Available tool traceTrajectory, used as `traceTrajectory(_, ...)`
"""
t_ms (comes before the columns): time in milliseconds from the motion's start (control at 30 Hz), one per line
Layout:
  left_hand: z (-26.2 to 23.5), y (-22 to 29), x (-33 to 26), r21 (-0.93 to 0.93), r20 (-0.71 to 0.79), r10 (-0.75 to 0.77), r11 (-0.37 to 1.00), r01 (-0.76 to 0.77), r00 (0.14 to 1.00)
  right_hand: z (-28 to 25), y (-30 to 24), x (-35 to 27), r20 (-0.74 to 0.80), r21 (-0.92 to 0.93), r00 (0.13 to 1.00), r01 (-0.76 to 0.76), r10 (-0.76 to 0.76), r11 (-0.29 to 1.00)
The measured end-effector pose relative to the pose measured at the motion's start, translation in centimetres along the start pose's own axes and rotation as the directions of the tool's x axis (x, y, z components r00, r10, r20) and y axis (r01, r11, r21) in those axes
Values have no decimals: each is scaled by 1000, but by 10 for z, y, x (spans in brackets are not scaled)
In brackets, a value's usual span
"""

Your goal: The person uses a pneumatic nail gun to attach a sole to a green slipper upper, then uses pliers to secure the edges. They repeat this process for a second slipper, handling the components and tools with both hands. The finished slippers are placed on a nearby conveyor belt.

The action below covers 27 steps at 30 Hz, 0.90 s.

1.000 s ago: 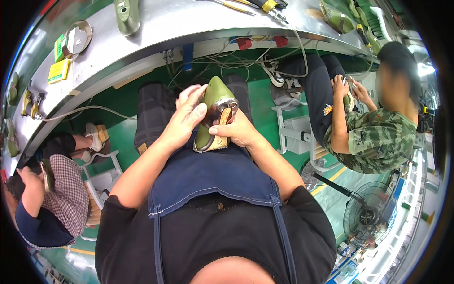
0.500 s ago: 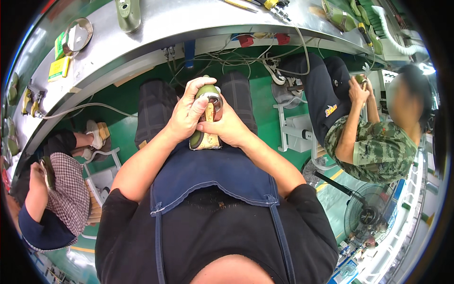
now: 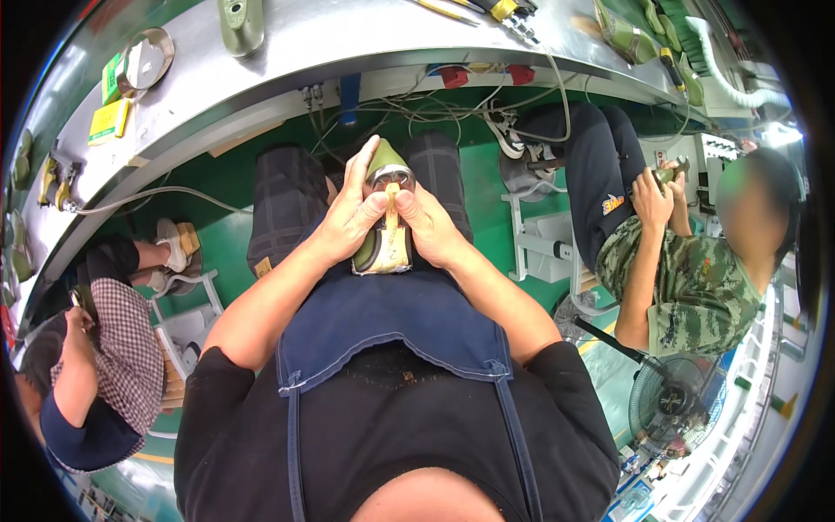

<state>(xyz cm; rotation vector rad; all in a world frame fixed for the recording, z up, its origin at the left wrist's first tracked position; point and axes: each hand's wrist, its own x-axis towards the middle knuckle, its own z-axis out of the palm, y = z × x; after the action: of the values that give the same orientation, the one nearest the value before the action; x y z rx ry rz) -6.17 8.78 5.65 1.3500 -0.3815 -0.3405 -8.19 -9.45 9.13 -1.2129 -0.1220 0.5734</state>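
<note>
A green shoe with a pointed toe rests in my lap, its toe facing the bench. A tan strip runs along its middle, and a cream, dark-edged patch shows at the end nearest me. My left hand wraps its left side, fingers stretched up along the toe. My right hand holds its right side, with the fingers mostly hidden beneath. Both thumbs press close together over the tan strip. A navy apron lies under the near end of the shoe.
On the metal bench ahead lie a green shoe-shaped piece, a round metal dish, a yellow box and yellow-handled pliers. Cables hang below. Co-workers sit at left and right; a fan stands right.
My right thumb has risen to the tan strip beside the left thumb. The left fingers have straightened along the toe, uncovering more green. The right co-worker's hands have shifted slightly.
</note>
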Motion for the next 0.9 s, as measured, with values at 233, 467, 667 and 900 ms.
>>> traceTrajectory(233,-4,13,-23,-136,69,-219,964,226,973,10,-2,-4,22,-111,999,37,-35,993)
traceTrajectory(467,-22,54,1,477,12,207,859,-188,978,27,-58,-10,140,-602,963,268,-231,752)
traceTrajectory(667,-49,81,38,528,81,577,667,-526,813,37,-85,-7,280,-705,842,507,-462,497)
traceTrajectory(900,-54,109,56,587,229,714,441,-679,661,38,-100,-11,266,-689,804,544,-532,479)
